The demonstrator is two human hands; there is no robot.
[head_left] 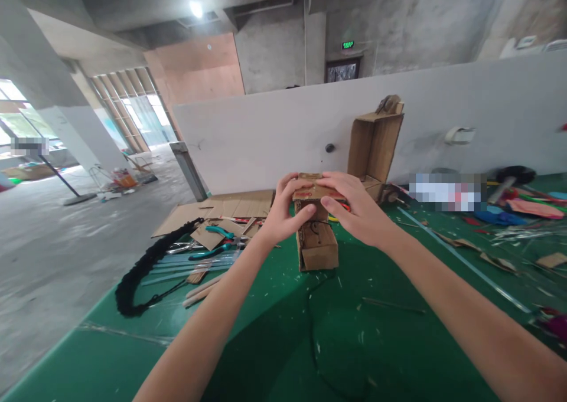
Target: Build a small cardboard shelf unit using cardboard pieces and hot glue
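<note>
A small brown cardboard model [319,254] stands upright on the green table, with a box-like base and a flat top piece. My left hand [290,207] grips the left side of its top, thumb pointing inward across the front. From the right, my right hand [352,207] holds the same top piece, its thumb also in front. The fingertips of both hands rest on the upper surface. A dark cord [311,325] runs over the table below the model. Part of the model's upper section is hidden behind my hands.
Behind to the right stands a taller open cardboard box [375,145] against the white partition [266,136]. Pliers with teal handles [217,251], cardboard scraps and a black fuzzy strip [128,290] lie left. A long pale strip [465,260] and mixed scraps cover the right side.
</note>
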